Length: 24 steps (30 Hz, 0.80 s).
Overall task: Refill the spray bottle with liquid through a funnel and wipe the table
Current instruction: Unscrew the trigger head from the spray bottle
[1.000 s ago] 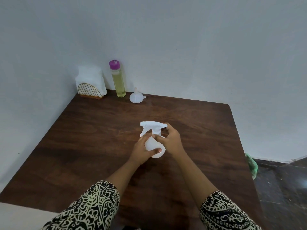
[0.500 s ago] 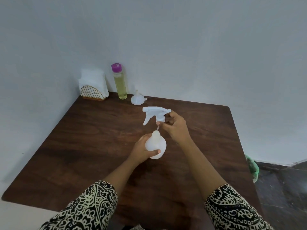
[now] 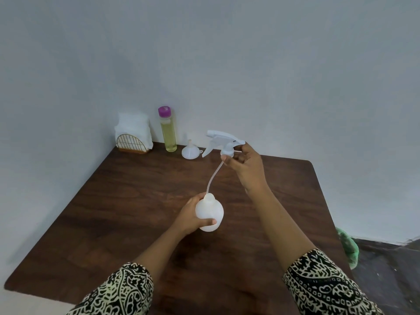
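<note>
A: Entries, left to right?

B: Napkin holder (image 3: 133, 138), far corner. Refill bottle (image 3: 168, 130), yellow liquid, purple cap on. Funnel (image 3: 190, 151), mouth down, just beside it. None touched.

A: Task item?

B: Spray bottle (image 3: 209, 213), upright at mid-table (image 3: 127, 201). Left hand (image 3: 190, 218) wrapped round its body, fingers closed on it.

A: Change since a second ago?

B: Trigger head (image 3: 223, 142), then seated on the neck, now raised well above it. Right hand (image 3: 246, 165) pinches its collar. Dip tube (image 3: 213, 176) nearly out, tip still at the mouth.

A: Meaning?

B: Bottle effectively opened; funnel likely next. Pouring, wiping outstanding.
</note>
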{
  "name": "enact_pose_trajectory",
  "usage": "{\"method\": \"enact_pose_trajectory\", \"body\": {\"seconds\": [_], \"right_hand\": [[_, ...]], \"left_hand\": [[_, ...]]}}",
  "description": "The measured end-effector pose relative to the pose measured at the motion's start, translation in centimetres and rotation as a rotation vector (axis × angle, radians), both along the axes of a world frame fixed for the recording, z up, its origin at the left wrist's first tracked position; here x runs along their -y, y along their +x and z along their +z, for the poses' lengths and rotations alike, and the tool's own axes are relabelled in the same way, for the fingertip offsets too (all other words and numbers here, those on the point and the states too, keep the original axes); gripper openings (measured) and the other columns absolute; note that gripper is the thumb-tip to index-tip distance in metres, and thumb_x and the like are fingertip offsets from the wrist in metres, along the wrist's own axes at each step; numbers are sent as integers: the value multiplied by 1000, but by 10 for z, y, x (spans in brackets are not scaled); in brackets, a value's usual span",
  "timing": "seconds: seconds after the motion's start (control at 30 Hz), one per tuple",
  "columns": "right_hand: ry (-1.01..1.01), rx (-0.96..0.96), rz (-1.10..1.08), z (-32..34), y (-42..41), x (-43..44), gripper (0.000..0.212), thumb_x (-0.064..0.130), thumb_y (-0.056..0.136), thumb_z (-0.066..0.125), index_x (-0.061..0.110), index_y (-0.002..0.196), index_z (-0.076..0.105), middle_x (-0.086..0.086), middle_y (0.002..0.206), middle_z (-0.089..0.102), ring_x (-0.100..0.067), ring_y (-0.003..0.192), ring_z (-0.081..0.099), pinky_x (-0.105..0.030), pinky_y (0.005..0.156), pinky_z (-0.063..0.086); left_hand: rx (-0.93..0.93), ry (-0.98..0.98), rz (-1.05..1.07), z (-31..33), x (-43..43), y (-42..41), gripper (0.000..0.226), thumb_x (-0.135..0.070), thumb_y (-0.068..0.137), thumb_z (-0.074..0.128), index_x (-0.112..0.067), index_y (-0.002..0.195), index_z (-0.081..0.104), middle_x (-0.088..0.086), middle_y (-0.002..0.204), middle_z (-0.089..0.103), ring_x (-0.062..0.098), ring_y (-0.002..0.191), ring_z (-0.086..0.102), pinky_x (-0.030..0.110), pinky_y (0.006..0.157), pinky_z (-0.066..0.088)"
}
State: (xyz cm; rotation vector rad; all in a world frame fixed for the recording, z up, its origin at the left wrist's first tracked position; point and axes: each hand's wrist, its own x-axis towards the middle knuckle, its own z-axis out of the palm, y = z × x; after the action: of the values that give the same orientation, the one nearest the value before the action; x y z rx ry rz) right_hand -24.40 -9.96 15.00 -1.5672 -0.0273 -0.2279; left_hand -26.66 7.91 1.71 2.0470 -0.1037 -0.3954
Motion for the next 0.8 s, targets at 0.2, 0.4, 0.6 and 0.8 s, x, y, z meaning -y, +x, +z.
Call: {"method": "enact_pose_trajectory", "body": {"seconds": [0.2,0.4,0.6,0.8], "right_hand": [[14,2,-37,6,3,-2,27,12,75,78,25,96,66,-2,98,71,-25,92,69,-44,89,55],[29,-8,-81,16,8,-4,25,10,77,76,20,97,64,-1,96,69,-20,84,69,-40,87,56],[22,-29,-123,25,19,-6,26,12,76,77,15,99,65,5,93,68,-18,81,68,-43,86,57],[48,-17,-142,36,27,-13,27,10,78,75,13,101,63,9,89,65,-14,76,66,-43,83,58]], "left_hand": [[171,-270,142,28,6,2,37,-59,67,72,-53,103,65,-15,118,68,10,114,60,51,104,43],[226,-264,198,40,6,-2,8,-22,82,75,-21,89,77,-5,87,76,12,87,71,44,85,57],[269,-219,192,53,2,6,7,-21,84,72,-15,87,76,-5,77,75,8,75,70,25,74,56],[265,-238,219,65,-1,16,8,-16,87,69,-21,82,73,2,75,74,22,72,71,39,79,60]]}}
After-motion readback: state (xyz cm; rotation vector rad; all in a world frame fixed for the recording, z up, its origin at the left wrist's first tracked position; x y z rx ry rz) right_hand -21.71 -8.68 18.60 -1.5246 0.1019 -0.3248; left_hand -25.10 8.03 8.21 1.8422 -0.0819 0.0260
